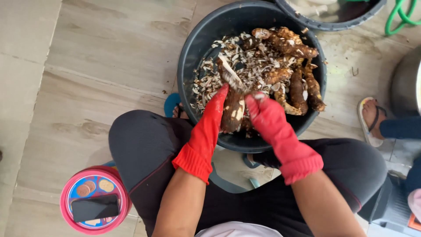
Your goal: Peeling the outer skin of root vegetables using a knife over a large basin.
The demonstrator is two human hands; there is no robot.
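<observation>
Cassava root (232,112), brown and partly stripped, is being held upright over the near rim of a dark round tub (193,44), between two hands in red gloves. The left hand (215,115) is being pressed along the left side of the root, fingers stretched up its length and closed against it. The right hand (264,115) is being kept closed on the right side of the root; whether a blade is being held inside that glove cannot be told. A pale strip of peel (230,70) is being lifted away from the top of the root, pointing far and left.

Inside the tub, unpeeled roots (294,70) are being kept piled at the right, and loose peelings (219,74) are lying spread over the left and middle. The tub is standing on a pale tiled floor (109,52), just beyond the person's knees. At the near left, a pink round tin (68,193) is standing on the floor with a dark phone (95,207) lying on its lid. At the right edge, another person's sandalled foot (372,115) is being shown.
</observation>
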